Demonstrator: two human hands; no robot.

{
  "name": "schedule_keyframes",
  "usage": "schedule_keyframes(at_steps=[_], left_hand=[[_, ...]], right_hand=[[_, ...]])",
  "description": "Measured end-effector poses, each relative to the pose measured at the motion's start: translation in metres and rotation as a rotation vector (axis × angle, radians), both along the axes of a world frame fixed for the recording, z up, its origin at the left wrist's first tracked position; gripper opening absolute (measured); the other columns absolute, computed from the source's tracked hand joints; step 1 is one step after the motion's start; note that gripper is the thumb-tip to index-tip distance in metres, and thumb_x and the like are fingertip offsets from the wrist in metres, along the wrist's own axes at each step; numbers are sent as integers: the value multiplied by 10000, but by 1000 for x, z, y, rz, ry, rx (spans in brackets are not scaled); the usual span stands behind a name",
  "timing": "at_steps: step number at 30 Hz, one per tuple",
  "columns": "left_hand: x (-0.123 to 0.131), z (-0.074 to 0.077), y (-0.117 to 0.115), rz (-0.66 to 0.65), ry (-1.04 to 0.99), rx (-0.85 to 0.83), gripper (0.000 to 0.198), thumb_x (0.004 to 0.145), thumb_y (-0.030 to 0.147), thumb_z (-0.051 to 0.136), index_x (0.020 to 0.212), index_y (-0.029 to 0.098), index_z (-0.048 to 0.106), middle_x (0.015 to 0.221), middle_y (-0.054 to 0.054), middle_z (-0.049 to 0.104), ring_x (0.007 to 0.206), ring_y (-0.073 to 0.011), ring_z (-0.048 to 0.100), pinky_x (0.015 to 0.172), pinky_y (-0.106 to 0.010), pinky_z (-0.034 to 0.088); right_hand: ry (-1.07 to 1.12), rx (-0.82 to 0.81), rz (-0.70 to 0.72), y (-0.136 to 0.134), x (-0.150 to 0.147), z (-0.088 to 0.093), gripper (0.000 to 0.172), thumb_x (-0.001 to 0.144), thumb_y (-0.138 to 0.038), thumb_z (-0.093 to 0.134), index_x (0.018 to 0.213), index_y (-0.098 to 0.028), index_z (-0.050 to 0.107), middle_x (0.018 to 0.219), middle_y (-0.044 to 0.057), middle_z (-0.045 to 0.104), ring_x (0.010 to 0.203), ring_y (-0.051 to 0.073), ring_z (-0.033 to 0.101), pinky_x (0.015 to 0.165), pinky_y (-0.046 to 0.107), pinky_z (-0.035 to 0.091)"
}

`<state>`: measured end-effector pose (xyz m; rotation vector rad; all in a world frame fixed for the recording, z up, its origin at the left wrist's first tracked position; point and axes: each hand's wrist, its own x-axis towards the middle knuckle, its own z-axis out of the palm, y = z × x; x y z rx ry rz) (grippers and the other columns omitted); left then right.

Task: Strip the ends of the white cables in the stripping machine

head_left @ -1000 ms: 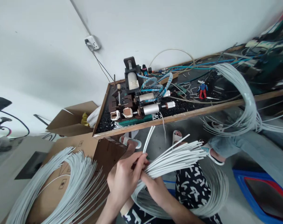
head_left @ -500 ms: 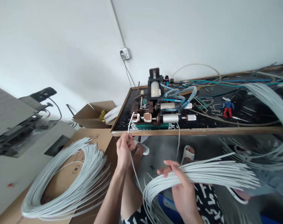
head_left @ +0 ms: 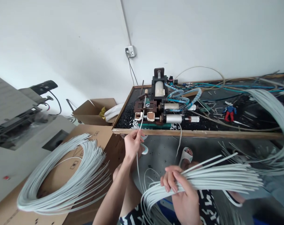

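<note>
Between the fingers of my left hand (head_left: 133, 143) is pinched a single white cable (head_left: 141, 122), its end reaching up into the jaws of a small pneumatic machine (head_left: 149, 107) at the bench edge. My right hand (head_left: 180, 190) is wrapped round a thick bundle of white cables (head_left: 216, 176), whose cut ends fan out to the right. The rest of that bundle curls down over my lap. White scraps lie around the base of the machine, and its silver cylinders (head_left: 174, 118) point right.
A coil of white cables (head_left: 59, 175) lies on cardboard (head_left: 72, 156) at left, beside a grey machine (head_left: 20, 125). An open box (head_left: 95, 112) stands behind. Another cable coil (head_left: 279, 125) hangs over the bench's right end, near a toy figure (head_left: 229, 112).
My left hand has moved right and slightly up, bringing the cable end between the machine's jaws. The fingers of my right hand have curled more around the bundle. The view has shifted slightly.
</note>
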<state>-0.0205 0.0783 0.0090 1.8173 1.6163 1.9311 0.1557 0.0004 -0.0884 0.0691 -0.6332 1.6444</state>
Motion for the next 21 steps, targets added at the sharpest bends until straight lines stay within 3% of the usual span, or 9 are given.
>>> schedule_keyframes(at_steps=[6, 21], left_hand=[[7, 7, 2, 52, 42, 19, 334, 901, 427, 603, 812, 122, 707, 745, -67, 727, 477, -119, 609, 508, -196, 461], [22, 21, -7, 84, 16, -10, 340, 872, 378, 598, 638, 135, 639, 495, -16, 589, 404, -103, 509, 431, -179, 404]], right_hand=[[26, 44, 26, 3, -2, -12, 246, 939, -326, 535, 900, -173, 725, 530, -30, 370, 546, 119, 450, 648, 298, 427], [71, 42, 39, 5, 0, -14, 240, 948, -313, 526, 861, -173, 700, 541, -28, 374, 555, 119, 444, 668, 303, 422]])
